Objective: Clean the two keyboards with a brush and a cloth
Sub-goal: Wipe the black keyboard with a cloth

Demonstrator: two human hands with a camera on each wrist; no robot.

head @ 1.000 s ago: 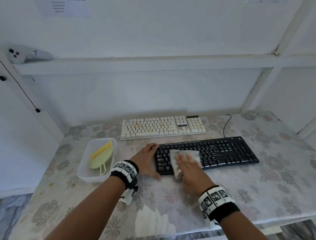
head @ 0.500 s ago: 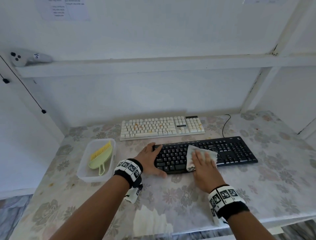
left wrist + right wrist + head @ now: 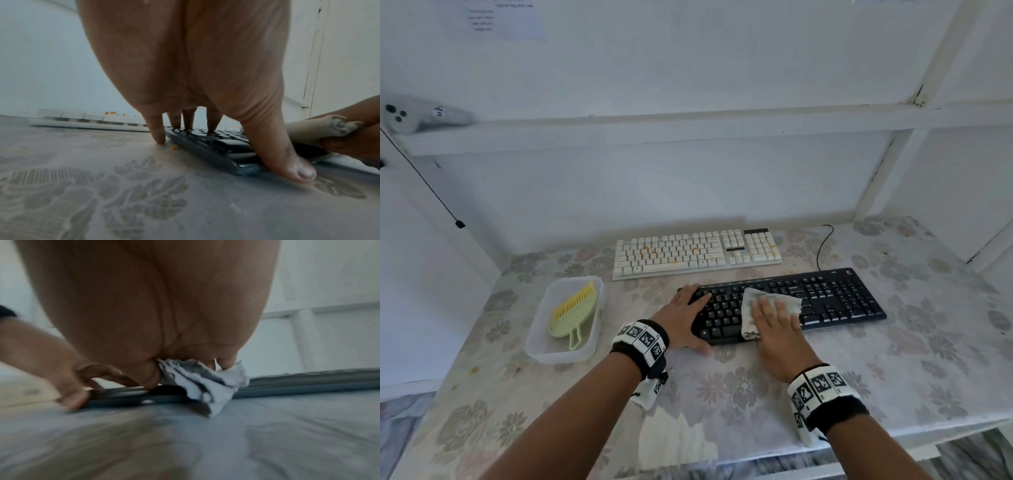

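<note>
The black keyboard [image 3: 835, 298] lies in front of me, and behind it sits a white keyboard [image 3: 698, 251] flecked with orange crumbs. My left hand [image 3: 685, 315] presses the black keyboard's left end, fingers [image 3: 188, 120] straight on the keys and thumb on the table at its front edge. My right hand [image 3: 774, 320] lies flat on a crumpled white cloth [image 3: 748, 301] over the left-middle keys. In the right wrist view the cloth [image 3: 205, 386] hangs over the keyboard's front edge [image 3: 308, 382]. A green brush [image 3: 575, 313] with yellow bristles lies in the tray.
A clear plastic tray [image 3: 541, 349] stands left of the keyboards on the floral tablecloth [image 3: 722, 394]. The black keyboard's cable [image 3: 820, 246] runs back to the wall. An orange crumb [image 3: 174, 147] lies by the keyboard's corner. A white controller [image 3: 417, 116] rests on the shelf above.
My right hand slid the cloth rightward along the black keyboard, from its left part toward the middle, then back left a little. The left hand has stayed on the left end.
</note>
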